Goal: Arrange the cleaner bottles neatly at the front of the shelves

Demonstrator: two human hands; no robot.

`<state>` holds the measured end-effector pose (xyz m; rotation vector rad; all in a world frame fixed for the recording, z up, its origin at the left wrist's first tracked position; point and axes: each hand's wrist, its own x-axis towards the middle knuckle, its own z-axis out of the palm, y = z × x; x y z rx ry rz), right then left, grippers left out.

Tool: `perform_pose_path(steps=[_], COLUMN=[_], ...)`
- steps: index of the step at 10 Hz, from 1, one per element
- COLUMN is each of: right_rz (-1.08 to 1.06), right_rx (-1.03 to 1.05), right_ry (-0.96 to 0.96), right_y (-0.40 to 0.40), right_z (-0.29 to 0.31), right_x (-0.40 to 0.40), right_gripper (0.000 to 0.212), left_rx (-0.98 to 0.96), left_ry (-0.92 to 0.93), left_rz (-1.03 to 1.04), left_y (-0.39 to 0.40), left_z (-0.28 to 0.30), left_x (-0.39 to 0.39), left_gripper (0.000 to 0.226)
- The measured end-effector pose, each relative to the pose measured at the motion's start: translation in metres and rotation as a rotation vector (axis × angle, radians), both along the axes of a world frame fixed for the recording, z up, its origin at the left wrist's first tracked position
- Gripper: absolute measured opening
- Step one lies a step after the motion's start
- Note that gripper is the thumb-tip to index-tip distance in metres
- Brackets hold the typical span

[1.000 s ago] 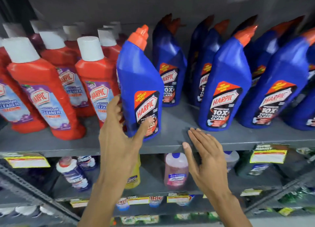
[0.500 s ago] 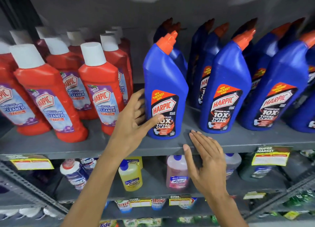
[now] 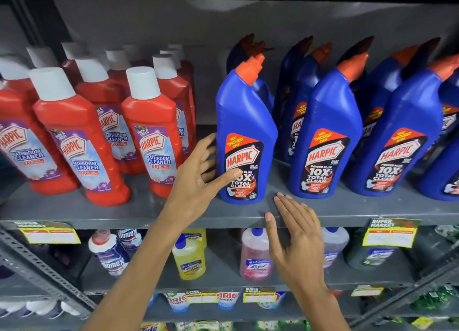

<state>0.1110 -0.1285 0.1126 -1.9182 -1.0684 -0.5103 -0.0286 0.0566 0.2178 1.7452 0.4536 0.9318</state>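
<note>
Left hand [image 3: 198,179] spread wide, thumb pressing the label of the upright blue plastic orange-capped cleaner bottle [image 3: 244,134], while right hand [image 3: 295,238], fingers flat, touches the grey metal shelf [image 3: 347,211] edge at five o'clock.

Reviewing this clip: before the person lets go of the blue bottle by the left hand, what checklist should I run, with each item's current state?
1. Blue Harpic bottle upright on the shelf: ok.
2. Label facing forward: ok.
3. Near the front edge, level with the neighbouring blue bottle: ok, roughly.
4. Left hand grip: thumb on the label, fingers beside the bottle; a closed grip: cannot tell.
5. Right hand clear of bottles, flat at the shelf edge: ok.
6. Spacing even: not ok, wider gap toward the red bottle.
</note>
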Motion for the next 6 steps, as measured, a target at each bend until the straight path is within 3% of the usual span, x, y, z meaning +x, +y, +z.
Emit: perform_pose_path(steps=[4, 5, 6], right_rz=[0.017, 0.002, 0.003], right_rx=[-0.074, -0.139, -0.092], right_ry=[0.040, 0.100, 0.319], right_y=[0.000, -0.004, -0.014], right_z=[0.008, 0.022, 0.061], right_x=[-0.005, -0.014, -0.036], right_gripper=[0.049, 0.049, 0.060], left_rx=[-0.029, -0.042, 0.012], left_ry=[0.040, 0.040, 0.008], left_rz=[-0.038, 0.001, 0.081], left_y=[0.010, 0.000, -0.028], left_z=[-0.003, -0.009, -0.014], left_x=[0.000, -0.011, -0.038], left_gripper=[0.069, 0.074, 0.077])
